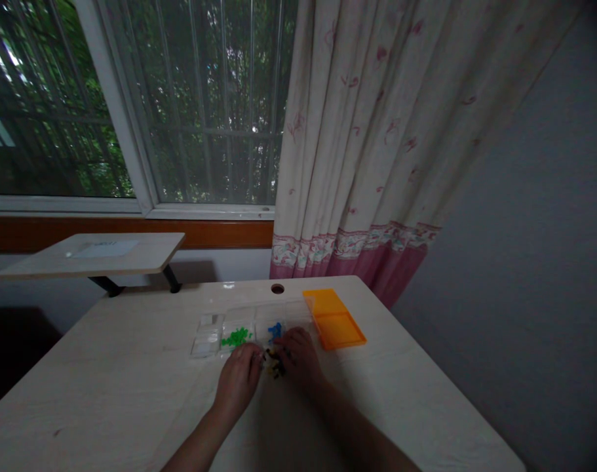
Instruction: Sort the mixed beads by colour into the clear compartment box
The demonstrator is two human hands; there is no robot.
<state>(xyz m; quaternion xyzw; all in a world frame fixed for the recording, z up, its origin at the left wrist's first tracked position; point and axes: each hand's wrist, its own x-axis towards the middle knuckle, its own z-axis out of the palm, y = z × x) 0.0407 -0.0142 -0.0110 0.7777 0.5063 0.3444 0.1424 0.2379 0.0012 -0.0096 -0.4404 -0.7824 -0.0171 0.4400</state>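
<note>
Both my hands rest on the pale table (106, 387), close together over a small heap of dark and yellow pieces (275, 366). My left hand (238, 379) has its fingers curled at the heap's left side. My right hand (299, 357) curls over the heap's right side, fingertips on the pieces. Just beyond them lies a clear compartment tray (207, 335) holding green pieces (236, 337) in one section and blue pieces (275, 330) in another. What either hand pinches is too small to make out.
An orange lid (333, 319) lies open at the tray's right end. A round cable hole (277, 288) sits near the table's far edge. A small raised side table (94, 254) stands at back left, under the window (131, 105); a curtain (377, 144) hangs at right.
</note>
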